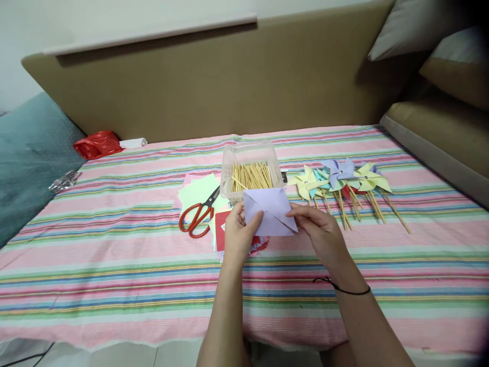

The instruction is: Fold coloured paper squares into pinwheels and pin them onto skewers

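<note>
A lilac paper square (269,206), with slits cut in from its corners, is held flat between my two hands. My left hand (241,232) grips its left side, thumb on top near the middle and fingers curled behind. At the right edge, by a cut corner, my right hand (319,229) pinches the paper between thumb and fingers. Just behind the square stands a clear plastic box (227,173) full of thin wooden sticks (252,176). Red-handled scissors (196,219) rest on coloured paper sheets (196,191) to the left. Partly hidden under my left hand lies a red paper (220,237).
Several finished paper pinwheels (340,173) on sticks lie to the right. A red plastic bag (99,144), a white roll (133,143) and a clear packet (65,181) sit at the far left. Striped cloth (133,244) covers the surface, backed by a brown sofa back (229,86).
</note>
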The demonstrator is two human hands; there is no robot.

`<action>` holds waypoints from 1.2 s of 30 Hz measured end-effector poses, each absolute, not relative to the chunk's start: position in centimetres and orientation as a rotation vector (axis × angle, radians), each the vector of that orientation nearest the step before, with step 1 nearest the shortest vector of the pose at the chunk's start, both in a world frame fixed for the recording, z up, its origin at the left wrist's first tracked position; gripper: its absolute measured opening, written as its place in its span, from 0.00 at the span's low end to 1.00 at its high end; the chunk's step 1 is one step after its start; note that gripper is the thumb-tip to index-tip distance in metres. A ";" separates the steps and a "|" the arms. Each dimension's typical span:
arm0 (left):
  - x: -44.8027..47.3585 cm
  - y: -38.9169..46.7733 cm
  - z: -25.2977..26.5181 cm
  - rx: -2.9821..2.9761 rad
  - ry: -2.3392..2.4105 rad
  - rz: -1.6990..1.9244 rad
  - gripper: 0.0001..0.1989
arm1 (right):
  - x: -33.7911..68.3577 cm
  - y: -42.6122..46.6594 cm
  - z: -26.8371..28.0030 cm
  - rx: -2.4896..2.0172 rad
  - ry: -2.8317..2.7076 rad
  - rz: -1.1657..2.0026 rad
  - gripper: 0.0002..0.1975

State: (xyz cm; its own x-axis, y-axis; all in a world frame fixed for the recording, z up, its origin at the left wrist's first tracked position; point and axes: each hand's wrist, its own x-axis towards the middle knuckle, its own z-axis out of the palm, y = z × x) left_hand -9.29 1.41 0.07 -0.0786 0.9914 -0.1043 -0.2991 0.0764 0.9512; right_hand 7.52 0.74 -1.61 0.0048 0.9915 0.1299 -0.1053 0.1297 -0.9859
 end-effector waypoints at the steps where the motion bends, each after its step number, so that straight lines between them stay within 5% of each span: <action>1: -9.3 1.4 0.1 0.885 1.083 1.324 0.17 | 7.6 0.7 -1.6 -1.070 -1.237 1.133 0.09; 17: -9.8 1.4 -0.1 0.973 1.096 1.268 0.17 | 7.3 0.7 -1.0 -1.100 -1.051 1.388 0.19; 36: -9.9 1.5 -0.4 0.908 1.073 1.239 0.16 | 8.4 0.4 -1.4 -1.064 -1.289 1.272 0.08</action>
